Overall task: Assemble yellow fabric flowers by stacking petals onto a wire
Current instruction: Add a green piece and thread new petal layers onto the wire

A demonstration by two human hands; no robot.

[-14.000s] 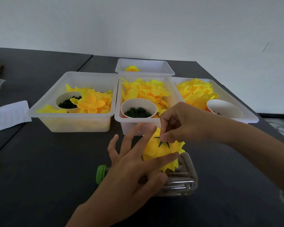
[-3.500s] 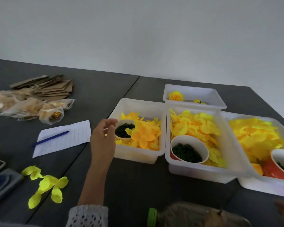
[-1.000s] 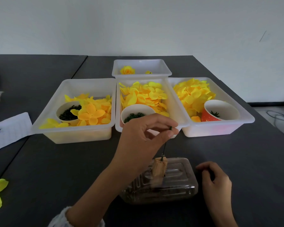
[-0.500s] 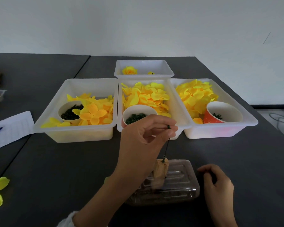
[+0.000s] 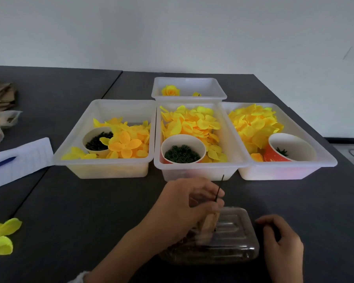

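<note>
The left hand (image 5: 184, 203) curls round a thin dark wire (image 5: 219, 187), pinching it low on the shaft so that the upper end stands up past the fingers, leaning slightly right. Below the fingers sits a small tan block (image 5: 209, 221), on top of a clear plastic bottle (image 5: 229, 242) lying on its side on the dark table (image 5: 86, 211); the wire seems to run down into the block, though the fingers hide the joint. The right hand (image 5: 280, 240) rests on the table just right of the bottle, fingers loosely curled, holding nothing.

Beyond the hands stand three white tubs in a row. The left tub (image 5: 102, 137) holds orange-yellow petals (image 5: 125, 144) and a cup of dark bits (image 5: 96, 139). The middle tub (image 5: 194, 166) holds petals too and a cup of green rings (image 5: 182, 152). The right tub (image 5: 294, 168) holds brighter yellow petals and an orange cup (image 5: 290, 148) tipped on its side. Behind the middle one, a smaller tub (image 5: 188, 86) holds a finished flower (image 5: 170, 90).

At the left lie a white sheet (image 5: 18, 160) with a blue pen (image 5: 0, 163), some cardboard (image 5: 0, 94), and loose pale petals (image 5: 2, 235) near the table's edge.
</note>
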